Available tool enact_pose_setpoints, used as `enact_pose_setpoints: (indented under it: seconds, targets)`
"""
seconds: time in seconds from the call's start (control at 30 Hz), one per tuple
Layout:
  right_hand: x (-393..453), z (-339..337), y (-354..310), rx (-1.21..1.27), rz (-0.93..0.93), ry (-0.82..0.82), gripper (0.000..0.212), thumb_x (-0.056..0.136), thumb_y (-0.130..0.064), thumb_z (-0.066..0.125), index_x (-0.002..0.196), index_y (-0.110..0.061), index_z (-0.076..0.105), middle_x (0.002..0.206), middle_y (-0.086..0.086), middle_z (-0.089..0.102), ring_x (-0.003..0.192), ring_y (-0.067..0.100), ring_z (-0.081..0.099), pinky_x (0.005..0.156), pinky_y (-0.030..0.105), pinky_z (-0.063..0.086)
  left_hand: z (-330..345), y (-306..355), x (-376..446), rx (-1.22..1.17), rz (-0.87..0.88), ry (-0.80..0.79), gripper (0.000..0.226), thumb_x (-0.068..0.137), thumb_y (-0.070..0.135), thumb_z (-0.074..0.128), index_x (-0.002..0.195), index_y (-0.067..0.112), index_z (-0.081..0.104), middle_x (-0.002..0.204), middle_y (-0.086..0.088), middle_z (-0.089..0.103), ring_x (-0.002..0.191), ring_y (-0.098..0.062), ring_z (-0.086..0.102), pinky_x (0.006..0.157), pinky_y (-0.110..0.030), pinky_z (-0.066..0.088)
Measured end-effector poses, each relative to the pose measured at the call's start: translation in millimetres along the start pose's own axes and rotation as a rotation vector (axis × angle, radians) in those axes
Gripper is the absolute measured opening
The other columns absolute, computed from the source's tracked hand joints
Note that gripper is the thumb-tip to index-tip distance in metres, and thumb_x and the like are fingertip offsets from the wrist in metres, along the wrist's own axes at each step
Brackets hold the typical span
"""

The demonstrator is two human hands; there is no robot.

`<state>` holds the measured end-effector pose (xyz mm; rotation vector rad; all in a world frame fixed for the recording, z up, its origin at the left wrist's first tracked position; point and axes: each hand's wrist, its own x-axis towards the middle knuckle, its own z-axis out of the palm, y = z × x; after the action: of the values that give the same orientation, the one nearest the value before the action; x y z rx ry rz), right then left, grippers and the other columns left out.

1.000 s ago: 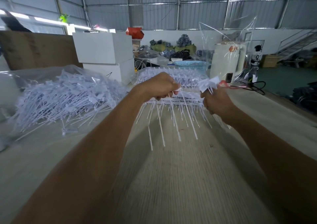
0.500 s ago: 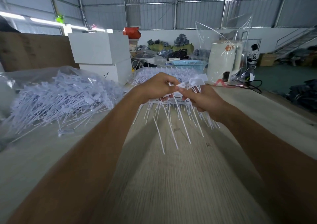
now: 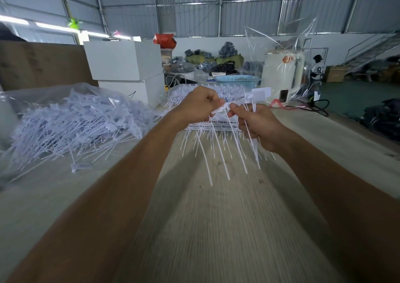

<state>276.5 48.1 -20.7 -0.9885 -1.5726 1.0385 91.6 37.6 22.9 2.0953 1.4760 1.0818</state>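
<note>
Over the pale worktop, well clear of the heaped bag of ties on the left, the person is holding a comb of white plastic ties up between both hands. The left hand is pinching the joined strip. The right hand is keeping its grip clamped round a few loose ones. I'd be twisting each tie off close to the strip, not tugging the tails. They are looking slim, bendy and flag-headed, though the join itself is probably too blurred to judge.

Fingers of left hand mostly behind knuckles; bagged tie pile partly beyond left edge.
</note>
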Motion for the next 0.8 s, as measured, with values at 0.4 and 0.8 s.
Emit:
enact_pose_setpoints:
  seconds: [0.4, 0.8]
  targets:
    - [-7.5, 0.8, -9.3, 0.018, -0.182, -0.005, 0.024, 0.097, -0.025, 0.066, 0.093, -0.003, 0.075, 0.054, 0.001, 0.035, 0.047, 0.014, 0.027, 0.046, 0.026, 0.021, -1.4, -2.1, 3.8, -0.359, -0.311, -0.170, 0.024, 0.102, 0.025, 0.054, 0.080, 0.016, 0.048, 0.047, 0.005, 0.041, 0.041, -0.011, 0.030, 0.042, -0.019, 0.026]
    - [-8.6, 1.4, -9.6, -0.222, -0.314, 0.012, 0.022, 0.098, -0.032, 0.065, 0.089, -0.014, 0.075, 0.054, -0.028, 0.054, 0.052, -0.008, 0.050, 0.056, 0.009, 0.035, -7.1, -6.7, -1.8, -0.575, -0.463, -0.371, 0.011, 0.105, 0.021, 0.042, 0.096, 0.016, 0.046, 0.052, 0.006, 0.030, 0.038, -0.007, 0.021, 0.037, -0.019, 0.022]
